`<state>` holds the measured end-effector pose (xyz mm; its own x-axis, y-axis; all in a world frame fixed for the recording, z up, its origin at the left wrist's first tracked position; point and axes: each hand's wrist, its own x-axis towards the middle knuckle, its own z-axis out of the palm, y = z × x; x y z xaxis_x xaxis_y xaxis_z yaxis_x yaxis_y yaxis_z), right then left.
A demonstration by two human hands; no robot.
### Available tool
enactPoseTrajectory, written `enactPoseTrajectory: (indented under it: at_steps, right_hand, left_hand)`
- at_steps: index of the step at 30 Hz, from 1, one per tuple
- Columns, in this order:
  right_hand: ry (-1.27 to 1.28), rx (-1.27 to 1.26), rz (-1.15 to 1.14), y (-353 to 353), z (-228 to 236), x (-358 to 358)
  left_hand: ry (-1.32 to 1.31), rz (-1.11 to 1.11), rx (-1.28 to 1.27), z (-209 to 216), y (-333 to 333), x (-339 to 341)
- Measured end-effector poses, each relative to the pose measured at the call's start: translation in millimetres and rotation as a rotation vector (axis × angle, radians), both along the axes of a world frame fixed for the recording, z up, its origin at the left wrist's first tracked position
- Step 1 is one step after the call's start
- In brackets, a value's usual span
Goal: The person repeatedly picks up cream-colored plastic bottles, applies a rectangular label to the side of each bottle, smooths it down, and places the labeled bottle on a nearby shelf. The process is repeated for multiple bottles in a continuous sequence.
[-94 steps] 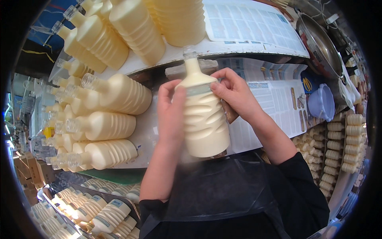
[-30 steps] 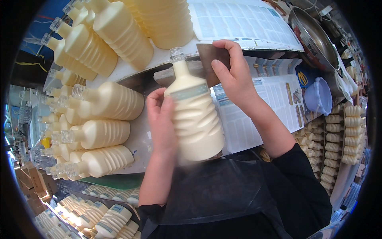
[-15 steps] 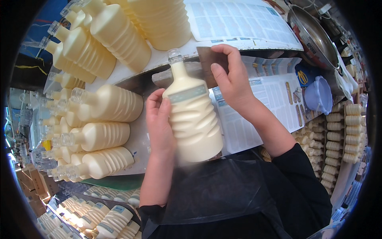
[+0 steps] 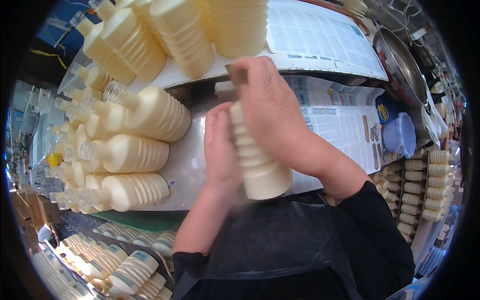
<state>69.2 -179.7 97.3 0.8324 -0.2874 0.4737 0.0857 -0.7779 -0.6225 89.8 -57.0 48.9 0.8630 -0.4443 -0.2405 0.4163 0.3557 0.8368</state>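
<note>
Bottle (image 4: 267, 180) | cream, ridged, smooth below | left fingers (image 4: 214, 125) hold its side; right fingers (image 4: 252, 62) grip brown plate (image 4: 235, 74)

Ref. held bottle (image 4: 267, 177): bottle group (image 4: 140, 154) on table (image 4: 186, 182), 9 o'clock; sheets (image 4: 337, 125), 2; bucket (image 4: 400, 135), 3; pan (image 4: 406, 70) beyond sheets, 2.

Bright, fairly even light covers the tabletop (image 4: 187, 167), leaving a soft sheen on its bare surface. Harder light from the left bleaches parts of the labelled bottles (image 4: 135, 272), while the black apron (image 4: 275, 242) sinks into shadow with little detail. Motion blur smears the left hand (image 4: 220, 150); the right hand (image 4: 267, 97) looks crisper. Fisheye distortion bends the outer edges, and black vignetting swallows the corners.
</note>
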Motion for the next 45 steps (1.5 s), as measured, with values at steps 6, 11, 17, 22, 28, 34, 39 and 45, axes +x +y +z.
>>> enactPoseTrajectory:
  at_steps: [6,11,17,22,28,34,39,45]
  right_hand:
    - [0.038,-0.062,-0.061,-3,11,-6]
    - [0.029,-0.083,-0.014,7,4,3]
    - [0.074,-0.028,-0.15,-11,0,-10]
    - [-0.019,0.108,-0.114,-39,-26,-23]
    - [-0.209,0.286,-0.113,-58,-68,-37]
    - [-0.107,0.93,-0.003,-83,-56,-52]
    - [0.262,1.09,0.041,-76,-44,-54]
    - [0.474,0.868,0.125,-67,-34,-40]
  left_hand:
    - [0.018,0.027,-0.048,-13,0,1]
    - [-0.058,0.029,-0.025,-10,-1,1]
    - [-0.15,-0.003,0.051,-17,3,8]
    - [-0.41,-0.051,0.493,-22,-7,19]
    - [-0.363,-0.132,0.375,-16,-7,19]
    - [-0.414,-0.057,0.336,-11,-5,15]
    - [-0.617,-0.068,0.399,-1,-9,16]
    - [-0.718,-0.075,0.755,8,-21,13]
